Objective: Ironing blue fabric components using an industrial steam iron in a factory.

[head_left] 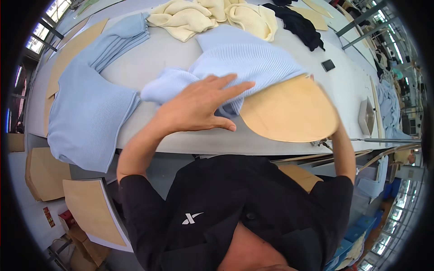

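Your left hand [199, 106] lay flat and open, fingers spread and pointing right, forearm bare to the elbow. Your right arm reached forward along the right side, its hand mostly hidden, its grip impossible to tell.

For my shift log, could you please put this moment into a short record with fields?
setting: grey work table in a garment workshop
left hand: left hand open, fingers spread, flat on a light blue knit sweater
right hand: mostly hidden behind a rounded wooden board; its forearm reaches up to the board's right edge, grip not visible
board: one end tucked into the sweater
nearby: second light blue sweater on the left, cream knitwear, black garment
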Tool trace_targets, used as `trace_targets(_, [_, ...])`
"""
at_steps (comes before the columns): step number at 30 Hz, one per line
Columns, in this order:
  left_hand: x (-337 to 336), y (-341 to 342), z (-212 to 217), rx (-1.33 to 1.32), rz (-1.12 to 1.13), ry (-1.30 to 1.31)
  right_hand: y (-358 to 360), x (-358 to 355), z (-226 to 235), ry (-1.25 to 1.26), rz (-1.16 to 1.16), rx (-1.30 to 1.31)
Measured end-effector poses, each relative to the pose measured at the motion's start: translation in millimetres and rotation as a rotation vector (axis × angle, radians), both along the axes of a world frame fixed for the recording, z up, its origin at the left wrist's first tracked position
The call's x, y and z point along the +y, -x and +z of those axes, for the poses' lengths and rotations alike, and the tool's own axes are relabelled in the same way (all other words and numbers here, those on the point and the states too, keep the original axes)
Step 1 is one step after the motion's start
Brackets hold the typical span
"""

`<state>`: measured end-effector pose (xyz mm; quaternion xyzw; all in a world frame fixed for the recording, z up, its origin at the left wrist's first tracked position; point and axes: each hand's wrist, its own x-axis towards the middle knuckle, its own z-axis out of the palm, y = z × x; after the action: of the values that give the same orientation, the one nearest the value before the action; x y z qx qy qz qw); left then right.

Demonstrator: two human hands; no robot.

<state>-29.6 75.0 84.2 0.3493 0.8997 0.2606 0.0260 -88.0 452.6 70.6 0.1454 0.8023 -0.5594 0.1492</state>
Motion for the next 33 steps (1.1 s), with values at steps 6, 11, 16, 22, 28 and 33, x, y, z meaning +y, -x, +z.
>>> trace_targets(6, [38, 59, -271, -0.124, 0.466, -0.119, -28, 74, -200, -0.124, 0.249, -0.299])
trace_targets(11, [33, 58, -300, 0.056, 0.533, 0.280, -121, 193, -199, -0.093, 0.320, -0.593])
trace_targets(16, [70, 50, -264, 0.085, 0.398, 0.148, -168, 208, -200, -0.062, 0.327, -0.675])
trace_targets(22, [71, 90, -217, -0.427, 0.411, -0.226, -193, 140, -192, -0.631, -0.021, 0.055])
trace_targets(28, [204, 131, -156, -0.125, 0.104, -0.391, -120, 86, -107, -0.710, 0.358, 0.430])
trace_targets(33, [107, 127, -89, 0.096, 0.068, -0.286, -92, 91, -88, -0.803, 0.377, 0.731])
